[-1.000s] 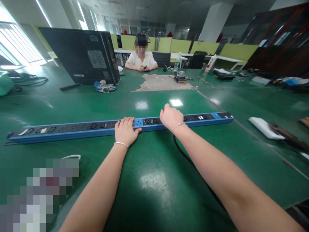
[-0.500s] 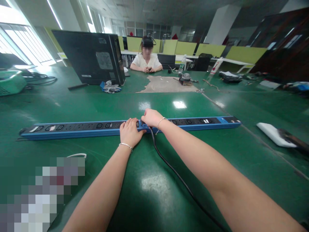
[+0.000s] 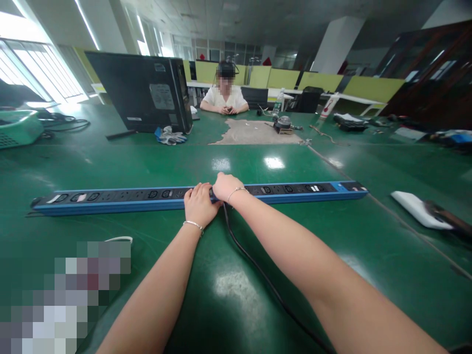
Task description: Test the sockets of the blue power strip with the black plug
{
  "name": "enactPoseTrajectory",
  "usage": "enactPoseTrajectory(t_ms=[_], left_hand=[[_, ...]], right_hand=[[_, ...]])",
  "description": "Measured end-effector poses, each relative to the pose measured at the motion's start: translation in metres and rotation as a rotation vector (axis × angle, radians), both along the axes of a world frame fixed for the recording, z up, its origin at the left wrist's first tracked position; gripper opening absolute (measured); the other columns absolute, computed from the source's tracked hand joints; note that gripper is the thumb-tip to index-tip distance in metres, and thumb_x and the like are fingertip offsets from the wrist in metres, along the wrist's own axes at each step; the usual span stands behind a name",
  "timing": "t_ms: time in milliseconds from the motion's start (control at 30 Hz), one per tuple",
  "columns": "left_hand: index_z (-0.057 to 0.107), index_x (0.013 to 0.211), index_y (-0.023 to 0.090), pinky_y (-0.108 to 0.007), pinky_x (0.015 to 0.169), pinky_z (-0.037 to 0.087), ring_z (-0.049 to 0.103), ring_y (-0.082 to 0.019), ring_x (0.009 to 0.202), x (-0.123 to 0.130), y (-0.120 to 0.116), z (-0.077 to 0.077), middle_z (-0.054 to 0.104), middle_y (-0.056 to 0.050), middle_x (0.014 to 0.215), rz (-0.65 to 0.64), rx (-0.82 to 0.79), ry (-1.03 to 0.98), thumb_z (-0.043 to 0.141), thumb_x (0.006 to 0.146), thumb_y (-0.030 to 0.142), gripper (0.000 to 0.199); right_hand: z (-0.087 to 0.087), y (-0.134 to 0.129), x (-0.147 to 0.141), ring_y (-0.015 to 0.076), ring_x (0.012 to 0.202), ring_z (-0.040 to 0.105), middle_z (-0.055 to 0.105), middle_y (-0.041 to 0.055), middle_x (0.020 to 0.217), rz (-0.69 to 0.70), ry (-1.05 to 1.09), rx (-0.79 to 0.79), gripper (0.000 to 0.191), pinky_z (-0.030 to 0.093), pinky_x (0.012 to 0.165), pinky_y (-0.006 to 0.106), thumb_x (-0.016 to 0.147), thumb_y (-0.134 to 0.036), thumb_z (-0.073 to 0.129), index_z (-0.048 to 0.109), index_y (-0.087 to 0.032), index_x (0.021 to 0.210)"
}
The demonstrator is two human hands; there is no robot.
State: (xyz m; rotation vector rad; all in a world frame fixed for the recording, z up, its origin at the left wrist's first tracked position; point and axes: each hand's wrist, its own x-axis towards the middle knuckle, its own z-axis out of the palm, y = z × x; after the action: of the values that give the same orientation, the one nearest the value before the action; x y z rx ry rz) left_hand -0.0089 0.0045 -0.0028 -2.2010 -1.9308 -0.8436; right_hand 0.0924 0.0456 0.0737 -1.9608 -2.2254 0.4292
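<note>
A long blue-and-black power strip [image 3: 121, 196] with several sockets along its top lies crosswise on the green table. My left hand [image 3: 201, 204] is closed over it near the middle, fingers on the socket face and thumb along the near side. Just beside it, my right hand [image 3: 225, 188] is closed in a fist over the strip, gripping the plug of a black power cable [image 3: 254, 260]. My fingers mostly hide the plug, so I cannot tell how deep it sits in a socket. From under that hand, the cable runs down toward my body.
A black computer case [image 3: 140, 93] stands at the back left, with gloves [image 3: 170, 135] at its foot. Opposite sits a person [image 3: 225, 96]. At the right lies a white-and-dark object [image 3: 420, 210]; a green basket [image 3: 20, 130] is at far left. The lower-left corner is pixelated.
My right hand has shifted slightly left and down, closer to my left hand, and the cable's upper end moved with it. My left hand stays on the strip. The view tilted slightly.
</note>
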Motion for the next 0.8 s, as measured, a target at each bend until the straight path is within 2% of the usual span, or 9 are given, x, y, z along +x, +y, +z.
enactPoseTrajectory(t_ms=[133, 267, 400, 500, 633, 733, 800], left_hand=[[0.05, 0.122, 0.019, -0.041, 0.104, 0.024, 0.041, -0.024, 0.128, 0.0, -0.002, 0.004, 0.054, -0.009, 0.131, -0.012, -0.038, 0.014, 0.045, 0.08, 0.032, 0.044], [0.046, 0.128, 0.02, -0.041, 0.106, 0.025, 0.045, -0.022, 0.124, 0.0, -0.004, 0.008, 0.055, -0.008, 0.13, -0.039, -0.081, -0.043, 0.047, 0.078, 0.029, 0.05], [0.042, 0.132, 0.019, -0.032, 0.105, 0.032, 0.052, -0.015, 0.118, -0.001, -0.005, 0.013, 0.057, -0.005, 0.128, -0.118, -0.107, -0.208, 0.038, 0.08, 0.018, 0.052], [0.046, 0.13, 0.019, -0.027, 0.101, 0.038, 0.053, -0.013, 0.115, 0.003, -0.006, 0.024, 0.06, -0.004, 0.125, -0.132, -0.093, -0.295, 0.033, 0.087, 0.025, 0.045], [0.061, 0.108, 0.021, -0.035, 0.094, 0.043, 0.06, -0.021, 0.104, 0.018, -0.005, 0.049, 0.067, -0.009, 0.108, -0.011, -0.184, -0.088, 0.033, 0.089, 0.038, 0.038], [0.06, 0.103, 0.02, -0.038, 0.078, 0.049, 0.065, -0.025, 0.089, 0.031, 0.002, 0.065, 0.07, -0.011, 0.093, 0.09, -0.346, 0.075, 0.035, 0.086, 0.035, 0.033], [0.059, 0.101, 0.019, -0.038, 0.073, 0.049, 0.066, -0.026, 0.085, 0.038, 0.007, 0.071, 0.07, -0.013, 0.088, 0.128, -0.393, 0.17, 0.037, 0.084, 0.03, 0.029]], right_hand=[[-0.003, -0.011, -0.008, 0.0268, 0.095, 0.064, 0.066, 0.0188, 0.102, -0.018, 0.014, 0.038, 0.029, 0.048, 0.077, 0.036, 0.084, -0.023, 0.039, 0.056, -0.012, 0.106], [-0.008, -0.013, -0.005, 0.0265, 0.092, 0.065, 0.067, 0.0169, 0.098, -0.012, 0.031, 0.062, 0.028, 0.047, 0.075, 0.036, 0.086, -0.028, 0.038, 0.055, -0.014, 0.105], [-0.019, -0.018, 0.022, 0.0221, 0.088, 0.065, 0.069, 0.0112, 0.093, 0.028, 0.102, 0.13, 0.035, 0.045, 0.072, 0.031, 0.092, -0.04, 0.03, 0.056, -0.018, 0.1], [-0.033, -0.028, 0.058, 0.0192, 0.084, 0.064, 0.069, 0.0075, 0.09, -0.048, 0.065, 0.267, 0.036, 0.043, 0.072, 0.029, 0.094, -0.034, 0.026, 0.059, -0.021, 0.097], [-0.06, -0.042, 0.109, 0.0202, 0.105, 0.055, 0.064, 0.0086, 0.111, -0.088, 0.011, 0.558, 0.033, 0.038, 0.089, 0.03, 0.091, -0.027, 0.035, 0.062, -0.02, 0.108], [-0.079, -0.046, 0.132, 0.0218, 0.118, 0.046, 0.057, 0.0067, 0.126, -0.04, -0.034, 0.643, 0.036, 0.03, 0.101, 0.037, 0.092, -0.03, 0.037, 0.059, -0.023, 0.119], [-0.086, -0.046, 0.138, 0.0212, 0.123, 0.043, 0.054, 0.0053, 0.131, -0.001, -0.044, 0.656, 0.038, 0.026, 0.105, 0.039, 0.092, -0.031, 0.036, 0.057, -0.024, 0.123]])
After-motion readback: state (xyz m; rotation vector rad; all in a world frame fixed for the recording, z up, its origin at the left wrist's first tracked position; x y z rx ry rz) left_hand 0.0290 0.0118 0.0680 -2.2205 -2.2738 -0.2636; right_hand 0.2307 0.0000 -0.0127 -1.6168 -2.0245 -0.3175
